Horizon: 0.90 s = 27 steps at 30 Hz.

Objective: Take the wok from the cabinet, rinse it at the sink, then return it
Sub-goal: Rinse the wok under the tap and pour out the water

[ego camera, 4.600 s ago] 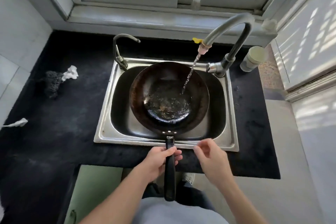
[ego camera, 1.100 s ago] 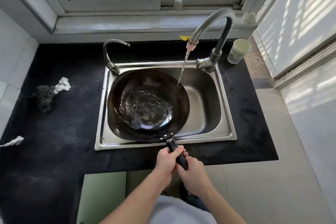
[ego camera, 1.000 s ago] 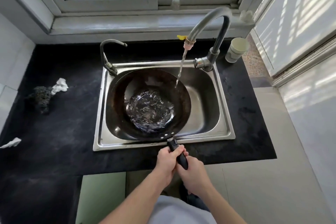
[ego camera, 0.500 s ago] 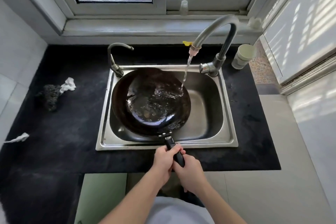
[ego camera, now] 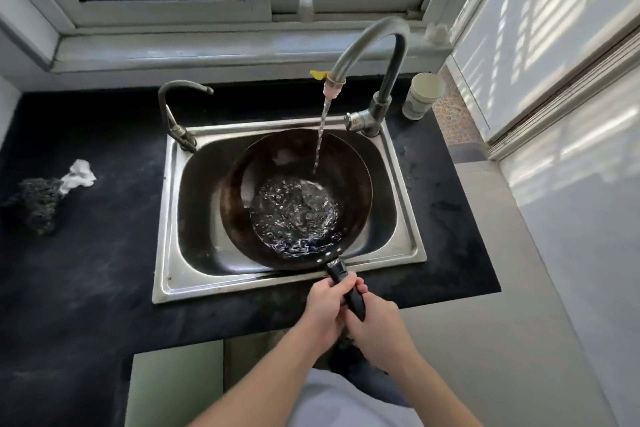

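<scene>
Wok (ego camera: pixel 242 208) sits in the sink (ego camera: pixel 165 218) at frame centre, right of centre in the basin, with its rim near level. Its black handle (ego camera: pixel 337 270) runs from the wok's lower edge toward the lower right. It crosses the sink's front rim and passes over the black countertop (ego camera: pixel 86 270).

Both hands are together on that handle, just below the sink's front rim, lower centre of frame. The left hand (ego camera: pixel 327 305) is the upper one, nearer the wok, fingers wrapped over the handle just behind its metal collar. The right hand (ego camera: pixel 379 333) is directly below and to the right, touching the left, closed round the rear of the handle. The handle's dark tip shows between the two hands. The right hand's fingers are mostly hidden. Both forearms come up from the bottom edge.

The tall faucet (ego camera: pixel 374 42) at the sink's upper right is running. The water stream (ego camera: pixel 320 135) lands on the wok's far inner wall, just above a rippling pool (ego camera: pixel 294 215) in the bottom. A small faucet (ego camera: pixel 173 104) stands at the sink's upper-left corner. A paper cup (ego camera: pixel 422 95) stands just right of the tall faucet's base. A dark scrubber (ego camera: pixel 38 204) and crumpled white paper (ego camera: pixel 79 173) touch each other at the far left, well apart from the sink.
</scene>
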Available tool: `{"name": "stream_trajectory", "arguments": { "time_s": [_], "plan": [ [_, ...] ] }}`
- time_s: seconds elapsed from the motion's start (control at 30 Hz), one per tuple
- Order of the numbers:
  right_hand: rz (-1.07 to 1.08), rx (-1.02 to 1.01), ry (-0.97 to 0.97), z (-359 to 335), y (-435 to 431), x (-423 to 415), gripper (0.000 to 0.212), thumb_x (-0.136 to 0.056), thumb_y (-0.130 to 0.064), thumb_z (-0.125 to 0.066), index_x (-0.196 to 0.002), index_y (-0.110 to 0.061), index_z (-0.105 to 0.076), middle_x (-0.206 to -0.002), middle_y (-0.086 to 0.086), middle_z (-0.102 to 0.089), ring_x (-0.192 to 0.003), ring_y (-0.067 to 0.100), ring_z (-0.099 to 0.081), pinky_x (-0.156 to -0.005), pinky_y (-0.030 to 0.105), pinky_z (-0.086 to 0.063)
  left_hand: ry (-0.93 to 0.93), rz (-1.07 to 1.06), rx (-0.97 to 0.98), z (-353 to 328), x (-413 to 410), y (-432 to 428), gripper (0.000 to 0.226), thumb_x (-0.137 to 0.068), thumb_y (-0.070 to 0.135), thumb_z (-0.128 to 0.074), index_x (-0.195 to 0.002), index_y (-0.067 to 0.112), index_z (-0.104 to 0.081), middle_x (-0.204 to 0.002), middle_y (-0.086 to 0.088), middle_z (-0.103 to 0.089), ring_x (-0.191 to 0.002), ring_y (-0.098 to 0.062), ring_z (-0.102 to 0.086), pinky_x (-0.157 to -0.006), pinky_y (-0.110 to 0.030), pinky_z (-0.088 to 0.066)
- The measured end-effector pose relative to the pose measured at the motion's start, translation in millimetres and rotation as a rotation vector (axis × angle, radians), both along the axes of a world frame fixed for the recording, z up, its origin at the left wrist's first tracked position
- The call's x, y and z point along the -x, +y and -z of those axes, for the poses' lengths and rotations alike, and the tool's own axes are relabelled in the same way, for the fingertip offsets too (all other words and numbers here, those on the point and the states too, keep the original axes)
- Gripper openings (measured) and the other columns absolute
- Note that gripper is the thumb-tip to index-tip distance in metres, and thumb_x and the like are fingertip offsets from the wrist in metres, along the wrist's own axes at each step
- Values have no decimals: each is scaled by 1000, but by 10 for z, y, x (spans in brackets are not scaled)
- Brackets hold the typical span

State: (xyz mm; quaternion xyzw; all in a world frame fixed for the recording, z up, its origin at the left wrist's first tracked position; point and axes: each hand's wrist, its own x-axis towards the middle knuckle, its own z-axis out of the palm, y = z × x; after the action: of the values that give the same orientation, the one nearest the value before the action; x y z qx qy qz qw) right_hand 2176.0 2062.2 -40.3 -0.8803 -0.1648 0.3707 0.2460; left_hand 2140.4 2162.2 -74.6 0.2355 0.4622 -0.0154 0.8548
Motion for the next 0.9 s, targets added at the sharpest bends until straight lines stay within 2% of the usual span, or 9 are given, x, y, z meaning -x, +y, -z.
{"name": "stream_trajectory", "arguments": {
  "time_s": [0.07,0.17,0.23,0.37,0.47,0.67,0.77,0.9],
  "plan": [
    [11,-2,-38,18,-1,-48,31,-92,-31,-58,-118,-14,-63,-84,-7,-68,-64,3,-59,-52,9,-41,-29,-1,47,-7,-78,4,11,-95,5,-58,-87,-2,-62,-72,-11,-63,-71,-21,-61,-82,-36,-51],
    [21,-1,-51,5,35,-112,45,-93,-33,-57,-133,-13,-56,-104,2,-73,-87,17,-69,-69,21,-50,-72,-1,75,-31,-144,43,10,-95,6,-58,-89,-1,-62,-73,-10,-62,-72,-19,-60,-82,-33,-51],
    [17,-6,-68,11,53,-113,45,-93,-33,-57,-133,-12,-56,-108,4,-73,-92,18,-69,-70,22,-48,-90,-1,73,-53,-143,72,10,-95,6,-58,-90,-1,-62,-73,-9,-62,-71,-18,-61,-81,-32,-52],
    [-9,0,-133,11,57,-43,39,-95,-35,-56,-130,-17,-57,-105,3,-72,-79,12,-60,-64,20,-42,-126,-2,64,-81,-77,101,8,-95,6,-58,-92,-1,-61,-77,-9,-61,-72,-17,-61,-77,-29,-54],
    [-16,11,-159,15,21,7,35,-94,-36,-56,-124,-19,-59,-100,2,-72,-80,15,-65,-65,22,-45,-131,0,89,-54,-18,90,8,-95,5,-57,-95,-2,-61,-78,-10,-61,-73,-19,-60,-77,-30,-55],
    [-13,24,-163,23,-15,22,31,-95,-36,-56,-119,-17,-61,-100,1,-73,-77,13,-63,-60,16,-40,-133,35,106,16,-25,62,7,-95,6,-58,-97,-1,-61,-79,-10,-62,-75,-20,-60,-78,-31,-54],
    [4,15,-164,34,1,-35,35,-93,-38,-56,-121,-18,-60,-100,3,-73,-86,20,-68,-66,25,-50,-137,43,96,9,-94,71,9,-95,5,-57,-92,-1,-62,-76,-10,-61,-74,-19,-60,-81,-32,-52],
    [-7,-12,-162,34,68,-172,44,-92,-41,-55,-131,-21,-56,-104,6,-74,-92,24,-70,-75,34,-56,-143,21,66,-19,-220,138,11,-95,7,-58,-87,1,-64,-76,-8,-62,-71,-16,-60,-76,-29,-52]
  ]
}}
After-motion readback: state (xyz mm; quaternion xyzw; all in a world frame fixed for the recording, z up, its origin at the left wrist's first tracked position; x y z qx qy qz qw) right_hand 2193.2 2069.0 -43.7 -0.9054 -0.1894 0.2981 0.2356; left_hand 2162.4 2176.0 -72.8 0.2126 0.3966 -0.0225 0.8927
